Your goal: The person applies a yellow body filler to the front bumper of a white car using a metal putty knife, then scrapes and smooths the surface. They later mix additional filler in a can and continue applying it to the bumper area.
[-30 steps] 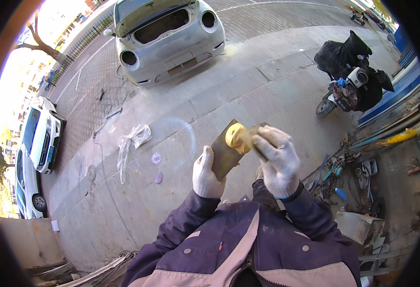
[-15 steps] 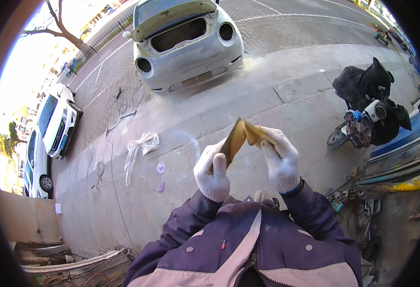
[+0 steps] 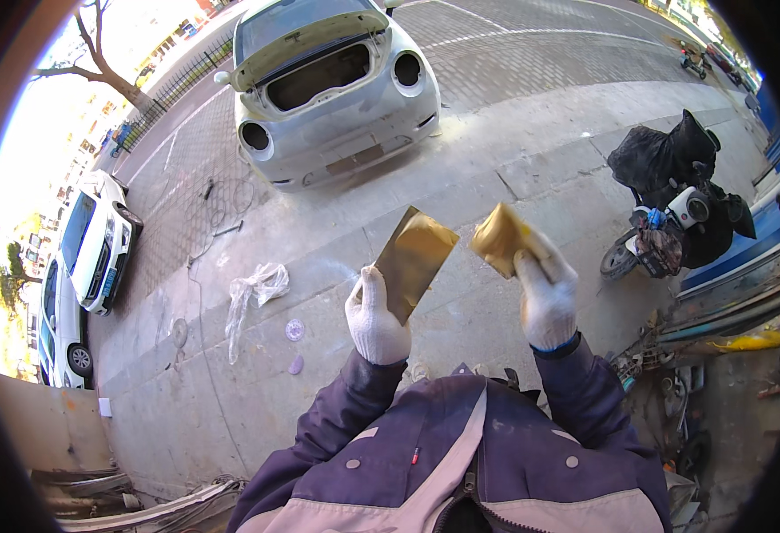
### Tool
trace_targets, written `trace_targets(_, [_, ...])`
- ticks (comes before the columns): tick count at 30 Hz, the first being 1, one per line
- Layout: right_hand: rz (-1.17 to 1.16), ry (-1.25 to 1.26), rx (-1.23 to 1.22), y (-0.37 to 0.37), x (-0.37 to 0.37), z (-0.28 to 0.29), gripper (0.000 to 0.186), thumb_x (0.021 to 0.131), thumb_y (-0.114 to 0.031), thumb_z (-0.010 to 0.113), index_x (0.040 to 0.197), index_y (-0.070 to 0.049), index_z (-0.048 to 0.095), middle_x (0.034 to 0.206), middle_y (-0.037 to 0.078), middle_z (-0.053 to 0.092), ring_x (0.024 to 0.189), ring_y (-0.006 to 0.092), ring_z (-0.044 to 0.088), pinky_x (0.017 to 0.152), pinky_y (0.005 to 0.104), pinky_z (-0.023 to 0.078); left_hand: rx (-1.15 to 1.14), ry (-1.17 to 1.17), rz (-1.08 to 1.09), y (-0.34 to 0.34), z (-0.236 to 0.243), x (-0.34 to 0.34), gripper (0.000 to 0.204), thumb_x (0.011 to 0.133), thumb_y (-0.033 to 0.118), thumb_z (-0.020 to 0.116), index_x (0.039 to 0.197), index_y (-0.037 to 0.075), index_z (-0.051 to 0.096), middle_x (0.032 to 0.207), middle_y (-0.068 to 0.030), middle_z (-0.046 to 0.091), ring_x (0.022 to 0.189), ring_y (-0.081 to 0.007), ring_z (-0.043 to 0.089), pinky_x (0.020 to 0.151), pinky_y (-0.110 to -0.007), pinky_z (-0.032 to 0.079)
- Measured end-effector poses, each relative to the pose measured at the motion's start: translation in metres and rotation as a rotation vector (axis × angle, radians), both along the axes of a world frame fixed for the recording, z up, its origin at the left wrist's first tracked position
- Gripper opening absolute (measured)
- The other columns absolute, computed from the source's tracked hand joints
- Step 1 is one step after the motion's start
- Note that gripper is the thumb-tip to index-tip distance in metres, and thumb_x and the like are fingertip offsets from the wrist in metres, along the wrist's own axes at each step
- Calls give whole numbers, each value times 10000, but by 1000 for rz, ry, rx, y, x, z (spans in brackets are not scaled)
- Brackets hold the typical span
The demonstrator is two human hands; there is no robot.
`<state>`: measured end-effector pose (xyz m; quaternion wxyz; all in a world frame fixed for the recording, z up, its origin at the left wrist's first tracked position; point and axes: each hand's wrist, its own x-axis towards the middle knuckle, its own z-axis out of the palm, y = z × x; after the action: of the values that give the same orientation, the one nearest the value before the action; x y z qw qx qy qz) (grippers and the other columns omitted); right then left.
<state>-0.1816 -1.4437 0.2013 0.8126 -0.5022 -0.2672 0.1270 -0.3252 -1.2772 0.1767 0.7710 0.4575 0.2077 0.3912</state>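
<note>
In front of my chest, my left hand (image 3: 377, 322), in a white knit glove, pinches the lower left edge of a flat, golden-brown rectangle of sandpaper (image 3: 417, 265) between thumb and fingers. A smaller, curled piece of sandpaper (image 3: 500, 241) of the same colour is gripped by my gloved right hand (image 3: 550, 298), its thumb toward the left. Bare floor shows in the gap between the two pieces. The right piece is slightly smeared by motion.
Ahead stands a whitish car (image 3: 346, 147) with its lid raised and round lamp holes. A clear plastic bag (image 3: 261, 286), a purple perforated disc (image 3: 295, 330) and a tool on a cord (image 3: 228, 228) lie on the concrete. A covered scooter (image 3: 681, 213) is at right, white cars (image 3: 97, 244) at left.
The sandpaper was one bent sheet joined between my hands; now it is in two separate pieces. My right hand has moved right, and the left piece now lies flatter to view.
</note>
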Motion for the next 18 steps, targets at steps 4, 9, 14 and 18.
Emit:
trace_targets(4, [125,249,243,25,-4,11,424,1155,-47,549,1573,23,548,1412,150,677,1261,217,691,1063,401,603,-251,-51,-219,2,-10,-8,579,1185,449,510,1419,-74,598,1293,-197,740,1097,-311,752,945,-442,602])
trace_targets(9, [46,-391,-234,39,-21,-12,461,1064,65,628,1522,16,620,1300,150,743,1154,185,728,986,317,590,-499,-124,-209,15,-19,-15,529,1172,460,538,1425,2,610,1299,-148,740,1107,-308,741,943,-452,603])
trace_targets(14, [5,-771,-431,25,-7,-11,499,974,75,724,1452,-68,709,1218,161,760,1048,287,772,906,354,628,-372,-135,-200,26,-12,-15,479,1176,447,538,1370,21,641,1274,-113,736,1130,-264,742,934,-396,618])
trace_targets(18, [-356,-909,-388,32,-8,9,513,909,43,776,1401,-96,741,1297,141,722,1175,335,708,1046,428,592,-117,-17,-108,15,-6,-1,489,1186,393,532,1307,-59,674,1242,-169,748,1098,-251,758,964,-364,621])
